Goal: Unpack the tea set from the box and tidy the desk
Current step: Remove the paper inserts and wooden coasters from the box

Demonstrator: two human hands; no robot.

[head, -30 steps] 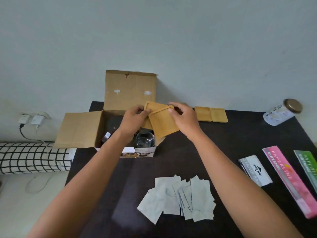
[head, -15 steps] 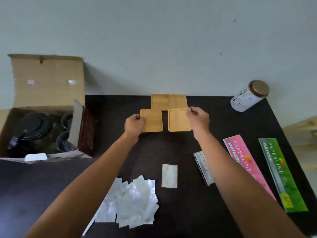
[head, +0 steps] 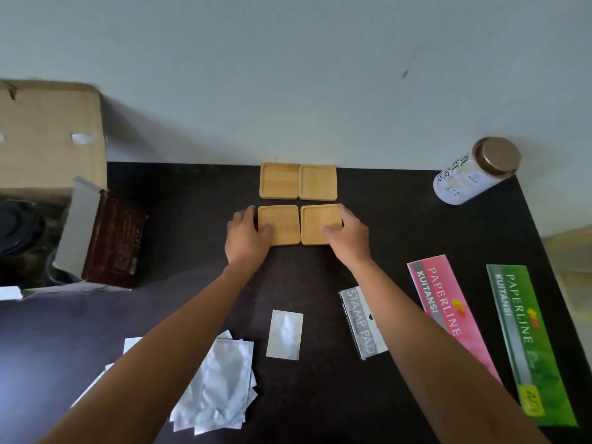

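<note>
From the head camera, four wooden coasters lie in a two-by-two square on the dark counter (head: 192,219) near the wall. The far-left coaster (head: 279,180) and far-right coaster (head: 318,182) touch side by side, with the near pair just in front of them across a narrow gap. The left hand (head: 245,237) holds the near-left coaster (head: 282,222), its grip curled round the left edge with the thumb lying on top. The right hand (head: 347,233) holds the near-right coaster (head: 318,222) the same way, fingers round the right edge and thumb on top. At the left edge the open cardboard box (head: 48,139) shows a dark teapot (head: 16,225) inside. A jar (head: 474,171) stands tilted at the far right. Nearer lie silver packets (head: 221,379), a stamp pad box (head: 360,322), a pink receipt book (head: 445,302) and a green receipt book (head: 525,341).
</note>
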